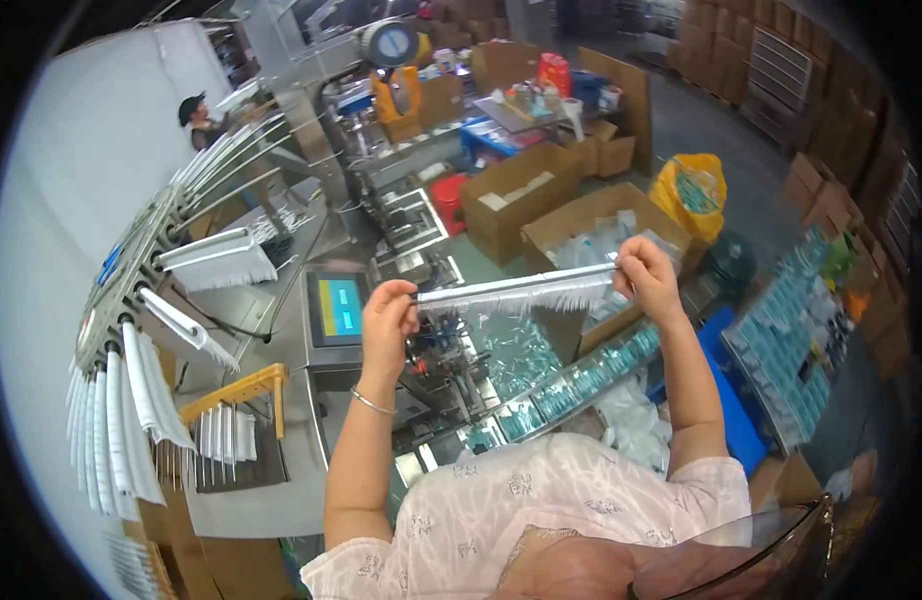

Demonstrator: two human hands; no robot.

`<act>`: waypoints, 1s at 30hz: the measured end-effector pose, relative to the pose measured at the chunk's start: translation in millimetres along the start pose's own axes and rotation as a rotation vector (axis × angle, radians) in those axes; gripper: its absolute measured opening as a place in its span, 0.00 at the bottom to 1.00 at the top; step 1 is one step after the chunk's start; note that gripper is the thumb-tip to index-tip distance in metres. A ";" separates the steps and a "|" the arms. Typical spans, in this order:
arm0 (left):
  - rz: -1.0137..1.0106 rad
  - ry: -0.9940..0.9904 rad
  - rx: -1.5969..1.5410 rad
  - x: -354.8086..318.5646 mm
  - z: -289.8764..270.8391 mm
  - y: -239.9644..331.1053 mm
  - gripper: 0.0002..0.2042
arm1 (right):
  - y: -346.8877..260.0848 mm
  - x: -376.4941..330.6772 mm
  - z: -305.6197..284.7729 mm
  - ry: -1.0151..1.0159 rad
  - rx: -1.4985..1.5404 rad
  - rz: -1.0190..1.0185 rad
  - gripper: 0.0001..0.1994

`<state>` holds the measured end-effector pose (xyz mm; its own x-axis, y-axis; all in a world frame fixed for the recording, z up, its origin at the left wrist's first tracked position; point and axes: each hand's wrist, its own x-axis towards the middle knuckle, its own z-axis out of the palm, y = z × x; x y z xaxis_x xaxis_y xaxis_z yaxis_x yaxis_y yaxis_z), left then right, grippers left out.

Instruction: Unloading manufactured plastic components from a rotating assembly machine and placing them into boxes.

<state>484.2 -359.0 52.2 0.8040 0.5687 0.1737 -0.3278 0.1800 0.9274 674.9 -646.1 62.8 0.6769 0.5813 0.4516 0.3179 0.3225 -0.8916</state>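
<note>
A small screen (339, 307) glows yellow and blue on the grey machine. Behind it open brown cardboard boxes (521, 195) sit on the floor, beside a yellow bag (689, 195). Blue packets (781, 330) fill trays at right.

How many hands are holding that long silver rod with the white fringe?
2. The left hand pinches one end of the rod, and the right hand pinches the other end, held level in front of the person. No other hand touches it.

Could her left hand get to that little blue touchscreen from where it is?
Probably yes. The left hand hangs just right of the touchscreen with nothing between them, but it grips one end of the rod of white sachets, so it isn't free.
</note>
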 end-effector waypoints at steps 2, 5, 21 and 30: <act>0.030 0.072 -0.025 6.4 -5.9 2.3 0.06 | 9.8 13.3 6.9 -0.110 0.018 -0.019 0.04; 0.042 0.131 0.024 9.6 -10.4 4.9 0.06 | 22.1 39.5 16.4 -0.101 0.249 0.080 0.06; 1.045 0.585 1.095 84.6 -27.5 92.1 0.09 | 26.1 149.3 98.8 -0.096 0.848 -0.021 0.12; 1.080 0.666 1.217 104.8 -56.2 125.5 0.13 | 6.2 200.5 141.1 -0.169 0.909 -0.085 0.13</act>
<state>499.4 -231.7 168.1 0.0729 0.2757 0.9585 0.2447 -0.9366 0.2508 718.9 -422.1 152.5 0.5465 0.6068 0.5772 -0.3288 0.7893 -0.5185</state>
